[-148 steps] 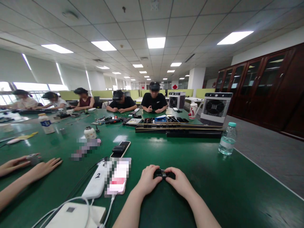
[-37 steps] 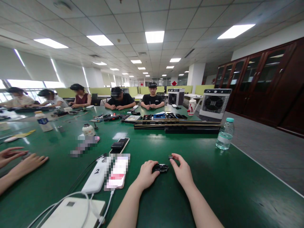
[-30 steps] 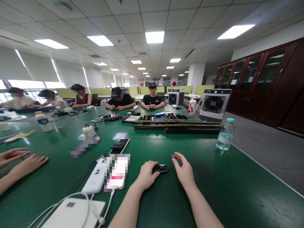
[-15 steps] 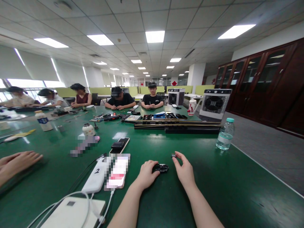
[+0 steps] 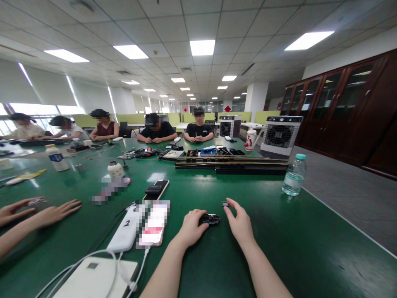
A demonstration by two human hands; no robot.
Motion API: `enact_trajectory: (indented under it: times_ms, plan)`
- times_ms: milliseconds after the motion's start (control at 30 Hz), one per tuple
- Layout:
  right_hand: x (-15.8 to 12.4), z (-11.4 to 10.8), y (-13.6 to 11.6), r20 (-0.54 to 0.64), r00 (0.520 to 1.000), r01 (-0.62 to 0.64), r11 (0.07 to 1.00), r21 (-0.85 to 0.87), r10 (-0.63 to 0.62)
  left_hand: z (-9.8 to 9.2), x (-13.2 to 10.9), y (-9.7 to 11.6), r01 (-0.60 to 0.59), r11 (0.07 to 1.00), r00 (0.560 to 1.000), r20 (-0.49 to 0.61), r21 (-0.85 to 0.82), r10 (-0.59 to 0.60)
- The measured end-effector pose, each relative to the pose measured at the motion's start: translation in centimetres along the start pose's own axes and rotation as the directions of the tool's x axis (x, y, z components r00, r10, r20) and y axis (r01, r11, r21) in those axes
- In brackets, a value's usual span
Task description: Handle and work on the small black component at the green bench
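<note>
In the head view, my left hand (image 5: 191,227) is closed around the left end of a small black device (image 5: 212,219) with an uneven, open-looking top, low over the green table. Its exact kind is too small to make out. My right hand (image 5: 241,222) pinches a small dark rectangular piece (image 5: 225,203) between thumb and fingertips, slightly above and to the right of the device. A gap separates the piece from the device. Left of my hands lie a phone with a lit screen (image 5: 154,225) and a white power bank (image 5: 125,227) marked 2.
A co-worker's hands (image 5: 57,212) are at the left edge. Ahead lie another phone (image 5: 161,188), black rails (image 5: 251,169) and tools (image 5: 145,153). A water bottle (image 5: 294,176) stands right. White cables (image 5: 116,265) cross a white box (image 5: 96,279) at front left.
My right hand has shifted slightly left with the small piece; my left hand and the device stay put. At the left, the co-worker's hands have spread apart, one reaching farther right.
</note>
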State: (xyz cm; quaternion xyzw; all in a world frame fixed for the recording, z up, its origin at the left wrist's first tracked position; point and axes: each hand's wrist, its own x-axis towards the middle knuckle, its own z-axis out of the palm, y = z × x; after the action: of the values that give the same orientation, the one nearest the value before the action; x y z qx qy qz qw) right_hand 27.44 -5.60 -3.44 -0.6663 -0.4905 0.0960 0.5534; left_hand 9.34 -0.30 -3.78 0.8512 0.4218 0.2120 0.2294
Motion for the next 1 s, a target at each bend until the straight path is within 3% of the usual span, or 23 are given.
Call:
enact_trajectory:
  times_ms: [167, 367, 700, 833, 1000]
  plan:
    - [-0.1, 0.2, 0.3, 0.089, 0.996, -0.007, 0.999, -0.051, 0.011, 0.0, 0.0, 0.0, 0.010, 1.000, 1.000, -0.010, -0.014, -0.010]
    - [-0.6, 0.6, 0.0, 0.274, 0.962, 0.010, 0.999, -0.049, 0.004, -0.1, -0.1, 0.0, -0.007, 1.000, 1.000, -0.006, -0.005, 0.007]
    - [-0.8, 0.7, -0.6, 0.336, 0.942, -0.018, 0.998, 0.060, -0.003, 0.1, 0.0, -0.2, -0.018, 1.000, 1.000, -0.017, -0.015, 0.018]
    - [-0.9, 0.7, -0.8, 0.329, 0.944, 0.005, 1.000, 0.018, -0.011, 0.1, 0.0, -0.2, -0.019, 1.000, 1.000, -0.015, -0.011, 0.019]
    - [-0.9, 0.8, -0.7, 0.444, 0.894, 0.121, 0.986, -0.111, -0.060, 0.3, 0.1, -0.4, -0.024, 1.000, 1.000, -0.017, 0.008, 0.024]
